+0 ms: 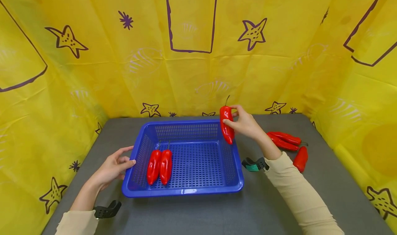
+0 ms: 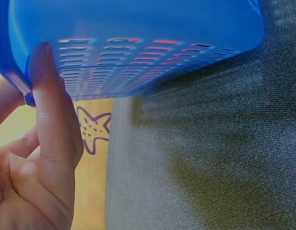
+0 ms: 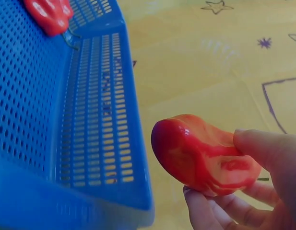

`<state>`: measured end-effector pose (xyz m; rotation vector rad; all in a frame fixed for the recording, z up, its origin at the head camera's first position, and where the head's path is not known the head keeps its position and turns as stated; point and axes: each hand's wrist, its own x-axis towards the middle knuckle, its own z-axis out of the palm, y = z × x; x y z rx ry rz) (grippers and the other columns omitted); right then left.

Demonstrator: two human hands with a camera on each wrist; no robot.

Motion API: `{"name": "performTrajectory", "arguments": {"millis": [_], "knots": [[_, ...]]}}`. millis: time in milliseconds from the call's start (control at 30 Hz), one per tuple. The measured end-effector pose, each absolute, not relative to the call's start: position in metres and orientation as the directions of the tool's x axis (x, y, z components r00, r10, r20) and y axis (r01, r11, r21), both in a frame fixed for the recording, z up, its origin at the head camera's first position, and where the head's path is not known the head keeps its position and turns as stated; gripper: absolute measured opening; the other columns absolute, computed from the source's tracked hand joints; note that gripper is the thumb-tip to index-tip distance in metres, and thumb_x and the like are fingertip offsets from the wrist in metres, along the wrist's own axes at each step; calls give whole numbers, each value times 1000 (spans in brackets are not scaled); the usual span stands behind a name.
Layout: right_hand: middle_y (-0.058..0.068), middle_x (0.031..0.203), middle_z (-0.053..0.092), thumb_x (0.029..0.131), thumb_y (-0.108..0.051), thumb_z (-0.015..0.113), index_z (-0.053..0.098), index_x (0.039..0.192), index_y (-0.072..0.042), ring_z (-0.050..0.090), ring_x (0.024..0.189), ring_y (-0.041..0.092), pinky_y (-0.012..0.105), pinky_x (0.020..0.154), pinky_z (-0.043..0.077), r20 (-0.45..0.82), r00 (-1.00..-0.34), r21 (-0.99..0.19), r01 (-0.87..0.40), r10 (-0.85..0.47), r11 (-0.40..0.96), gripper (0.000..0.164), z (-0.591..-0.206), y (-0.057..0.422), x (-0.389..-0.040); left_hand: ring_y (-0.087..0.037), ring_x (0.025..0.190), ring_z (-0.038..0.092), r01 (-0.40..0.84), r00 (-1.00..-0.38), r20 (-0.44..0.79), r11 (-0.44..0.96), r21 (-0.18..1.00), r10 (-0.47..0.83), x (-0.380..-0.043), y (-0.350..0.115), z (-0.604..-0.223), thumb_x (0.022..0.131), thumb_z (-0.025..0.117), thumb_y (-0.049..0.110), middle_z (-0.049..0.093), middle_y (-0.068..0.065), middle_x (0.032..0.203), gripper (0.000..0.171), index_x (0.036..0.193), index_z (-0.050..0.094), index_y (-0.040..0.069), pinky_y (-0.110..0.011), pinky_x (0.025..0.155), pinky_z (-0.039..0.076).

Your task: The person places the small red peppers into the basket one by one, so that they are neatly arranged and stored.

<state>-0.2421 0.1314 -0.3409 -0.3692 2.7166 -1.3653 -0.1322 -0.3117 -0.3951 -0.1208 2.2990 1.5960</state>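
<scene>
My right hand (image 1: 246, 124) pinches a glossy red chili pepper (image 1: 226, 124) between thumb and fingers, its thin stem pointing up. This pepper hangs over the right back corner of a blue plastic basket (image 1: 183, 192); in the right wrist view the held pepper (image 3: 200, 155) appears beside the basket's slotted wall (image 3: 97, 120). Inside the basket, toward its left end, two more red peppers (image 1: 165, 167) lie side by side. My left hand (image 1: 111, 166) holds the basket's left rim, thumb (image 2: 43, 67) against it in the left wrist view.
Three red peppers (image 1: 283, 140) lie in a loose group on the dark grey table (image 1: 186, 216), right of the basket and partly behind the right forearm. A yellow patterned cloth (image 1: 192, 73) encloses the table at the back and sides. Both wrists wear black straps (image 1: 107, 210).
</scene>
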Motion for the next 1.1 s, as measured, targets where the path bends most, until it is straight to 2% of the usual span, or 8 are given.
{"name": "performTrajectory", "arguments": {"millis": [100, 600, 867, 1100], "knots": [[23, 110, 55, 84, -24, 67, 32, 134, -5, 65, 73, 27, 33, 52, 56, 35, -964, -801, -185, -264, 570, 64, -340, 125, -242, -29, 78, 66, -258, -939, -321, 364, 895, 123, -132, -312, -395, 87, 64, 27, 58, -17, 92, 74, 145, 19, 11, -46, 66, 56], [21, 113, 57, 85, -22, 66, 32, 133, -6, 67, 74, 27, 46, 59, 56, -14, -947, -852, -157, -322, 500, 62, -348, 91, -242, -29, 78, 66, -263, -939, -326, 378, 888, 112, -133, -311, -396, 87, 64, 27, 59, -17, 92, 75, 145, 19, 11, -45, 66, 56], [17, 108, 59, 84, -25, 67, 34, 132, -7, 66, 72, 25, 34, 51, 56, -19, -944, -840, -163, -328, 517, 61, -354, 77, -242, -28, 79, 66, -262, -940, -324, 381, 887, 109, -133, -311, -395, 87, 64, 27, 59, -18, 93, 75, 145, 19, 11, -47, 67, 56], [18, 108, 56, 84, -23, 67, 32, 132, -6, 66, 70, 24, 32, 48, 55, -57, -934, -856, -136, -353, 498, 63, -359, 62, -241, -27, 79, 65, -266, -939, -329, 388, 882, 104, -133, -311, -394, 87, 64, 27, 59, -17, 92, 75, 145, 20, 11, -47, 68, 56]]}}
